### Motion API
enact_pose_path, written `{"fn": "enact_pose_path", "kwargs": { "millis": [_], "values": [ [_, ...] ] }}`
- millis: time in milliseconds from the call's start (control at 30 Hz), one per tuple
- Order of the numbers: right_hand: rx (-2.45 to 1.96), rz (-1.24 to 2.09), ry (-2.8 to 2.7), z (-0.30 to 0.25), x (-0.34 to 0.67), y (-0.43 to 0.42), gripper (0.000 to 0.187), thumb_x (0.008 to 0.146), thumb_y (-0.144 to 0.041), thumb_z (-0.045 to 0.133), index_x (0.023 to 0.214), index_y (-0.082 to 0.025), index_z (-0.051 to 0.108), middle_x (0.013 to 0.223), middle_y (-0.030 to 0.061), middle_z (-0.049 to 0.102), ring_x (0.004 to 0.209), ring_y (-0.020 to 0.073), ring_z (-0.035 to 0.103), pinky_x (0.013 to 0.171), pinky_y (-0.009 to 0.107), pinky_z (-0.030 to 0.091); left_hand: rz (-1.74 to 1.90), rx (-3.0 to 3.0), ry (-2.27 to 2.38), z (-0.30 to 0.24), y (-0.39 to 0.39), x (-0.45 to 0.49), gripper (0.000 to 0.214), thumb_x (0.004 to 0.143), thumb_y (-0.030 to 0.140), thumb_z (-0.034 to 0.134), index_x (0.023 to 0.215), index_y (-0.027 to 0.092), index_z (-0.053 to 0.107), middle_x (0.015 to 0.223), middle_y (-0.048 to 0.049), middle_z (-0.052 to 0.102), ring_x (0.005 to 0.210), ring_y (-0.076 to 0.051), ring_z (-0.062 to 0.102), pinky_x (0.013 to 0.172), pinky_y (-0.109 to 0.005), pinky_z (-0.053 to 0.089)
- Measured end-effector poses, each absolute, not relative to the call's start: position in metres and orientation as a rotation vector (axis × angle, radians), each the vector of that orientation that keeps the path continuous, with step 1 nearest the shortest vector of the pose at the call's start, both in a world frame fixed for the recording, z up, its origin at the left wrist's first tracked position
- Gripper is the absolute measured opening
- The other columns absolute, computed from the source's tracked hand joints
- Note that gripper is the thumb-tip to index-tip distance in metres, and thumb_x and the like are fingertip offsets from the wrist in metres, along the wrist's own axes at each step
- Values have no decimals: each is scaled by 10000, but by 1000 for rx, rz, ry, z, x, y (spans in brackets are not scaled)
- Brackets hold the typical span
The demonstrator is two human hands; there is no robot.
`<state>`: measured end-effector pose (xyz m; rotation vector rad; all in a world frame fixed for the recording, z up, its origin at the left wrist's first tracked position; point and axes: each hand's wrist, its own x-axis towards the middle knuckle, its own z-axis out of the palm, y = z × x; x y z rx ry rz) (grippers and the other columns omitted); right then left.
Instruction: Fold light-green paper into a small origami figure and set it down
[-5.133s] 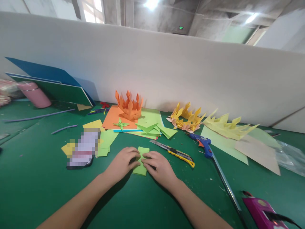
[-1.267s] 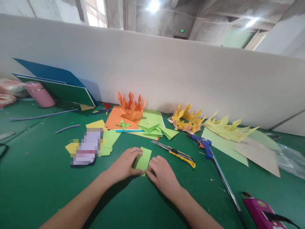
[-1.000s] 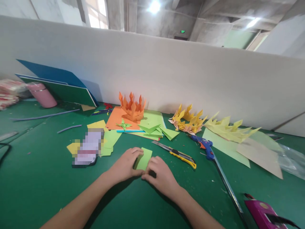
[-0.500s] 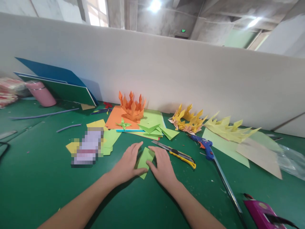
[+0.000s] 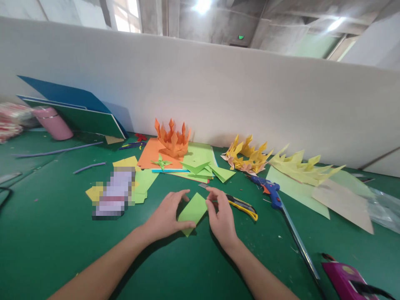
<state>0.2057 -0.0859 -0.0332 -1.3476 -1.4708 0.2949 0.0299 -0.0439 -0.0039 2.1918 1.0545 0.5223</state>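
A light green folded paper (image 5: 194, 209) lies tilted on the table between my two hands. My left hand (image 5: 165, 214) holds its left side, the thumb lying across the lower part and the fingers curved along the upper left edge. With thumb and index finger my right hand (image 5: 223, 221) pinches the paper's right corner. Just behind the right fingers lies a yellow and black utility knife (image 5: 243, 206), its blade partly hidden by that hand.
Behind are an orange paper crown (image 5: 173, 141), loose green sheets (image 5: 204, 168) and a yellow paper crown (image 5: 246, 156). A blue glue gun (image 5: 271, 191) with a long glue stick lies right. Left are a blurred-out lilac object (image 5: 115, 191) and a pink bottle (image 5: 54, 123).
The green paper now shows a wider face than the earlier narrow strip. My right hand has shifted right, from lying over the paper's edge to pinching its right corner; my left hand stays.
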Motion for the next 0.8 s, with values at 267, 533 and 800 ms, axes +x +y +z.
{"fn": "enact_pose_path", "kwargs": {
  "millis": [267,533,800],
  "values": [
    [-1370,339,-1478,-35,214,-82,296,880,-221,421,1124,-187,585,971,100,538,816,187,560,698,322,516,667,2099,1049,-3,-39,30,307,750,147,489,1047,212,530,966,-25,635,883,-191,601,819,-334,479],
    [-1318,361,-1573,-40,213,-82,375,861,-231,489,1232,-215,544,1210,95,590,1019,211,582,832,358,511,790,2161,1124,-9,-32,25,263,796,185,456,1055,197,503,1045,-62,627,957,-204,597,863,-355,470],
    [-1333,379,-1575,-37,213,-84,387,867,-277,481,1243,-218,552,1230,76,600,1061,229,600,917,391,486,907,1924,1192,-12,-28,24,270,777,245,514,1036,216,444,863,-21,651,754,-182,621,742,-337,478]
  ]
}}
